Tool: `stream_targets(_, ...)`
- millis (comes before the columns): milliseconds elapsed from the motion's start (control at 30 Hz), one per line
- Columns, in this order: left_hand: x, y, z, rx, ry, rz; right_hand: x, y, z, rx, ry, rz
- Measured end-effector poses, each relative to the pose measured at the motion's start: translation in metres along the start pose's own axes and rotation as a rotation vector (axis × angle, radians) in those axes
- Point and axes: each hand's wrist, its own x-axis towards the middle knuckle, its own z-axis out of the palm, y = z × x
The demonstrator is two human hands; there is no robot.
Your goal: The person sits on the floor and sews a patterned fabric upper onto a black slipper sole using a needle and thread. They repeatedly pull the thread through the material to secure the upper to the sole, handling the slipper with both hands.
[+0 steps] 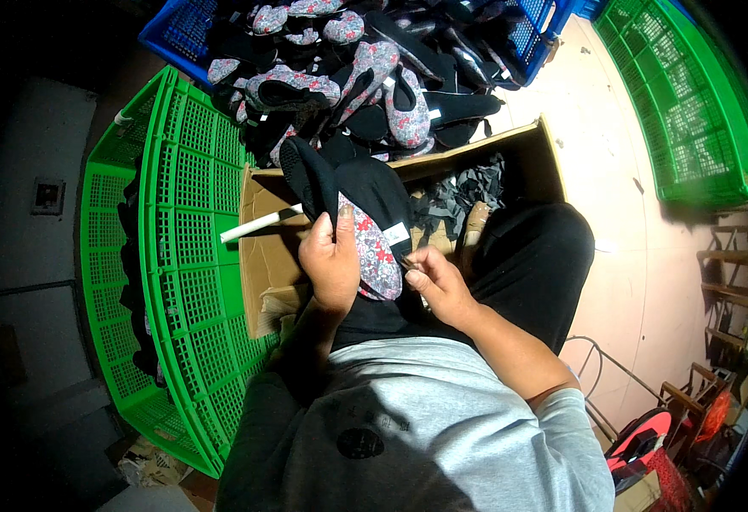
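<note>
My left hand [331, 266] is closed around a floral slipper [376, 263], its thumb pressed on the patterned fabric in grey, white and red. A dark sole [307, 177] slants up beyond the fingers. On the slipper's right side sits a small white tag [397, 233]. Close to that edge, my right hand [444, 290] pinches something small and dark, mostly hidden by the fingers. The slipper is held above my black-trousered lap.
Beyond my knees lies a heap of similar slippers [408, 107] in and before a blue crate [182, 38]. A cardboard box [259, 256] holds dark fabric scraps [468, 196]. A white tube [259, 224] juts leftward. Green crates [195, 256] stand left, another green crate [672, 102] far right.
</note>
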Motion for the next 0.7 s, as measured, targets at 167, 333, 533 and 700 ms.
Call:
stream_targets(167, 0.0, -0.002, 0.001, 0.003, -0.008, 0.009, 0.0, 0.002, 0.0, 0.019, 0.01, -0.016)
stream_targets(333, -0.002, -0.005, 0.002, -0.004, -0.008, 0.015, 0.0, 0.003, 0.0, 0.023, 0.0, -0.02)
stream_targets(533, -0.006, -0.015, -0.003, 0.027, -0.095, -0.022, 0.0, 0.001, 0.0, 0.036, 0.009, -0.011)
stream_targets(700, -0.004, -0.012, 0.002, 0.002, -0.022, 0.048, 0.0, 0.0, 0.001, 0.036, 0.012, -0.041)
